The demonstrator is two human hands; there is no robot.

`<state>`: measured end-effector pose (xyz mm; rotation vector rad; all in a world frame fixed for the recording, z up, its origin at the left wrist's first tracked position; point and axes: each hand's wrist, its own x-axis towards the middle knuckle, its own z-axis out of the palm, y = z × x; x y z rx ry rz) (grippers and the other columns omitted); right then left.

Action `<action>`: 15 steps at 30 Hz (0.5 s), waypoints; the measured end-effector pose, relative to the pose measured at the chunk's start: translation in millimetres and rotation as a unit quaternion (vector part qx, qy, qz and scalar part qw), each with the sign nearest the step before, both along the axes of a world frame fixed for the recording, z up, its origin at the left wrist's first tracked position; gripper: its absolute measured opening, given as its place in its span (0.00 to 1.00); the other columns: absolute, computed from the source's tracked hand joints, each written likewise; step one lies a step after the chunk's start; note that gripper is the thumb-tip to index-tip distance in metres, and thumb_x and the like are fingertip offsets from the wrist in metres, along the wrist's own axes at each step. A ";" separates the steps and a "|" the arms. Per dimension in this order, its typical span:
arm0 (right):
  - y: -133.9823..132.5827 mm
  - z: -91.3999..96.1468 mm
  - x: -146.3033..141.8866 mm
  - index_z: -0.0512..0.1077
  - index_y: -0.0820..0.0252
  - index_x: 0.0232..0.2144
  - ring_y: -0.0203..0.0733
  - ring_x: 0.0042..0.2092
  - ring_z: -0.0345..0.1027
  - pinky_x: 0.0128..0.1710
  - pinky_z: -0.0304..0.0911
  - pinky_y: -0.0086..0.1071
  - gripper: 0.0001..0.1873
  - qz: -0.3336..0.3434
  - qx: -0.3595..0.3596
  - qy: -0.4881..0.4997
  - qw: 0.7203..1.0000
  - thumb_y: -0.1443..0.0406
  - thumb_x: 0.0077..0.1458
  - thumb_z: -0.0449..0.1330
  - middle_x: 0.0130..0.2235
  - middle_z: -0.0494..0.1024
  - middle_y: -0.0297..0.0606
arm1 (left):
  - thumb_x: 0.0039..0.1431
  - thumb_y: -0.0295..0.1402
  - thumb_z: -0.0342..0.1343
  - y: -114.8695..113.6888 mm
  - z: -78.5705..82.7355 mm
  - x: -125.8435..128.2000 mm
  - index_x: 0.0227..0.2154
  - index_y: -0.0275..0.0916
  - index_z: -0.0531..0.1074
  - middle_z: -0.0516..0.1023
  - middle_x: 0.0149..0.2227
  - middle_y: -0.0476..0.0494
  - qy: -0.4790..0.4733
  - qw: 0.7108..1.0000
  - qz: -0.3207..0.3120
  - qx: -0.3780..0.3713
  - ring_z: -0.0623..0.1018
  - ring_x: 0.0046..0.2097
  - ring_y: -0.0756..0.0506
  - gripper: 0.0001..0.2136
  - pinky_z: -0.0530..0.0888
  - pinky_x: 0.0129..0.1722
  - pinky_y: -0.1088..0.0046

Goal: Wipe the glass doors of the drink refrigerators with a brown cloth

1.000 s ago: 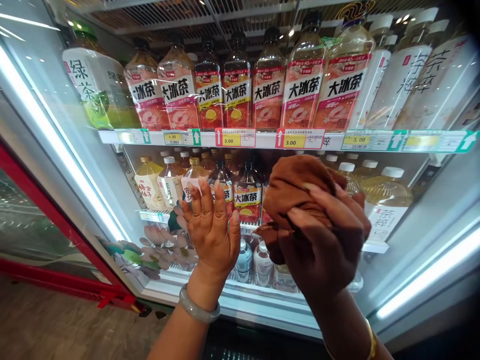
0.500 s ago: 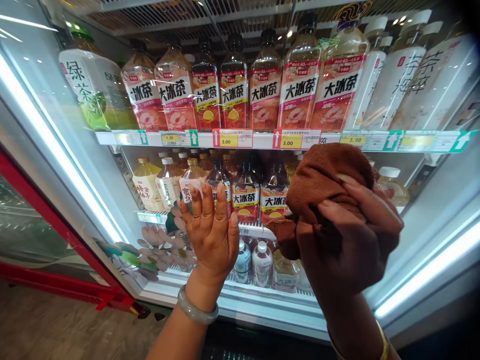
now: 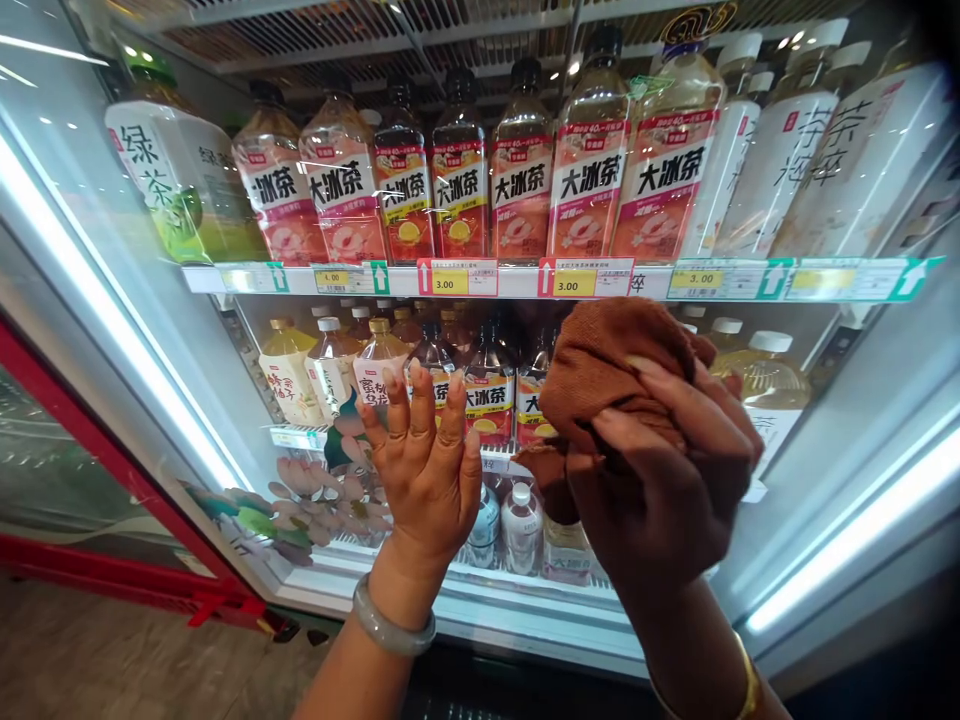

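In the head view, my right hand (image 3: 667, 460) grips a bunched brown cloth (image 3: 611, 370), its fingers pressed into the fabric. The cloth is up against or just in front of the glass door of a lit drinks fridge; whether it touches, I cannot tell. Left of it, my left hand (image 3: 424, 460) is raised with fingers stretched upward and holds nothing. Its palm faces the glass and appears to lie on it. Behind the hands, bottles of tea (image 3: 487, 390) on the middle shelf are partly hidden.
Large tea bottles (image 3: 589, 180) line the upper shelf, above a strip of price labels (image 3: 454, 280). Small bottles (image 3: 523, 525) stand on the bottom shelf. A flower decal (image 3: 330, 490) is on the glass at lower left. A red frame (image 3: 112, 440) borders the neighbouring unit.
My right hand has moved left with the brown cloth, closer to my left hand, uncovering a white-capped bottle on the right. My left hand stays in nearly the same spot.
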<state>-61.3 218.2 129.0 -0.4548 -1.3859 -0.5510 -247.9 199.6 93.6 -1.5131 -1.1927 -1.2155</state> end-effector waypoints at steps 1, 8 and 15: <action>-0.3 -0.8 -1.5 0.78 0.54 0.43 0.53 0.66 0.67 0.70 0.59 0.58 0.07 0.001 -0.002 0.005 1.000 0.62 0.63 0.65 0.57 0.78 0.41 | 0.70 0.29 0.51 0.0 0.1 0.1 0.75 0.48 0.47 0.42 0.78 0.47 -0.001 1.000 0.000 0.000 0.43 0.79 0.42 0.34 0.37 0.77 0.51; -5.4 -13.0 -19.0 0.77 0.50 0.46 0.45 0.67 0.66 0.74 0.54 0.54 0.08 0.028 0.007 -0.096 0.995 0.65 0.65 0.63 0.55 0.80 0.35 | 0.71 0.31 0.48 -2.1 0.8 -1.1 0.75 0.50 0.46 0.44 0.78 0.46 -0.005 1.000 -0.027 0.005 0.45 0.79 0.40 0.33 0.39 0.77 0.49; 0.7 3.0 6.1 0.78 0.56 0.42 0.58 0.65 0.68 0.68 0.60 0.62 0.07 -0.010 0.005 0.013 1.000 0.63 0.62 0.66 0.58 0.77 0.43 | 0.70 0.28 0.51 -2.8 2.4 0.3 0.75 0.51 0.47 0.42 0.78 0.51 -0.008 1.000 -0.013 -0.001 0.43 0.79 0.43 0.35 0.37 0.78 0.53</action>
